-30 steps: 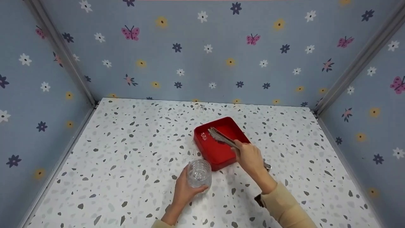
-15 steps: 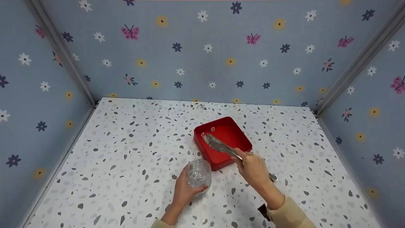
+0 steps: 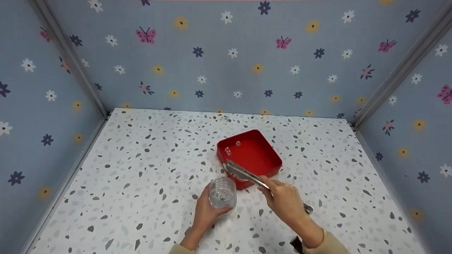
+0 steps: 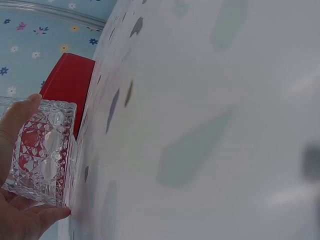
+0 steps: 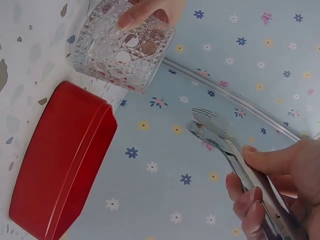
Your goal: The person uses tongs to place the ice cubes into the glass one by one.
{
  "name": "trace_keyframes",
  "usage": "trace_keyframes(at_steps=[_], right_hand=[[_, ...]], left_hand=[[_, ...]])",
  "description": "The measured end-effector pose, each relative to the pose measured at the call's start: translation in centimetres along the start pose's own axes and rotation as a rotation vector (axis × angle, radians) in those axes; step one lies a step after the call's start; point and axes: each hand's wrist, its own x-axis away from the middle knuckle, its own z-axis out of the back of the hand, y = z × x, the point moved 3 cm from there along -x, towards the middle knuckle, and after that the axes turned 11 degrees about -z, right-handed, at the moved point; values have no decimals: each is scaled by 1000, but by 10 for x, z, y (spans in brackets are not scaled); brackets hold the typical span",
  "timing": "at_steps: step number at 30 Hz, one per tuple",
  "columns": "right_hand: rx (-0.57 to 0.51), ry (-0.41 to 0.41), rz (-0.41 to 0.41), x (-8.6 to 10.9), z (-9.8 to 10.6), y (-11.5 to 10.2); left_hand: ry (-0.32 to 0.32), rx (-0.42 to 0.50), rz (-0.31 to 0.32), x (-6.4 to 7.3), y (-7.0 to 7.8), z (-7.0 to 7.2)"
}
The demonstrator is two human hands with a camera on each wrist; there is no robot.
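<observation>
My left hand (image 3: 206, 211) holds a clear cut-glass tumbler (image 3: 222, 203) around its side, upright on the table. My right hand (image 3: 286, 201) grips metal serving tongs (image 3: 250, 175). Their tips hang above the near left wall of a red square tray (image 3: 270, 160), close to the tumbler. In the right wrist view the tongs (image 5: 240, 167) have one fork-like tip and one rounded tip, drawn near each other; I cannot tell if a clear piece sits between them. Several small clear pieces (image 3: 238, 143) lie along the tray's left side.
The speckled white table (image 3: 152, 169) extends around the tray on all sides. Flowered blue panels (image 3: 229, 70) stand at the back, left and right, joined by grey corner posts (image 3: 399, 74).
My right hand has drawn the tongs back from the tray's far left part toward its near wall and the tumbler. More clear pieces now show in the tray. My left hand stays put.
</observation>
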Motion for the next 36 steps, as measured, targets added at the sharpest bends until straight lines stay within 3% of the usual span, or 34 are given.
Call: trace_keyframes(at_steps=[7, 20, 30, 36], right_hand=[[-22, -16, 0, 8, 1, -4], [-10, -15, 22, 14, 1, -6], [-11, -47, -10, 16, 2, -6], [8, -80, -26, 17, 3, -5]], left_hand=[[19, -7, -76, 0, 0, 0], [20, -9, -52, -1, -1, 1], [16, -3, -32, 0, 0, 1], [3, -21, -53, -1, 1, 1]])
